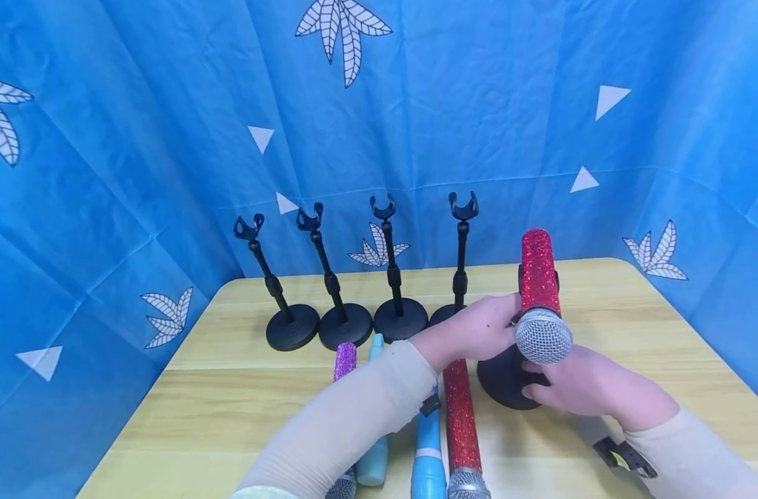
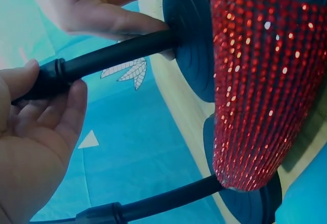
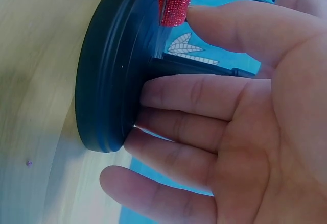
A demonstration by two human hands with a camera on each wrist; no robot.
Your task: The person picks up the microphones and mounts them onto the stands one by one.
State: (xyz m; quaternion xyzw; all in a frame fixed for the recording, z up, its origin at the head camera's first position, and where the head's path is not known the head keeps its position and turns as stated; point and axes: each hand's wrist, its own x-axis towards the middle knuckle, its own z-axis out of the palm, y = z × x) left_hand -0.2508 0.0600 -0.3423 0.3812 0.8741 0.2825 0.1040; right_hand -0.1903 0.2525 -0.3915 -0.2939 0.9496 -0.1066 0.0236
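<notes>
A red glittery microphone with a silver mesh head (image 1: 539, 270) sits tilted on top of a black stand, its head toward the camera. My left hand (image 1: 479, 329) grips that stand's pole; in the left wrist view its fingers and thumb (image 2: 41, 142) are round the pole's collar (image 2: 51, 76). Low beside the round black base (image 1: 506, 381) is my right hand (image 1: 581, 381). The right wrist view shows this hand (image 3: 230, 117) with fingers extended, fingertips against the base (image 3: 117, 71). The microphone hides the holder and much of the pole in the head view.
Four black stands with bare holders (image 1: 460, 256) stand in a row behind and left. Lying on the wooden table (image 1: 610, 312) are a second red microphone (image 1: 461, 416), a blue one (image 1: 427, 457), a teal one (image 1: 373, 463) and a purple one (image 1: 345, 360). Blue curtains (image 1: 479, 90) surround it.
</notes>
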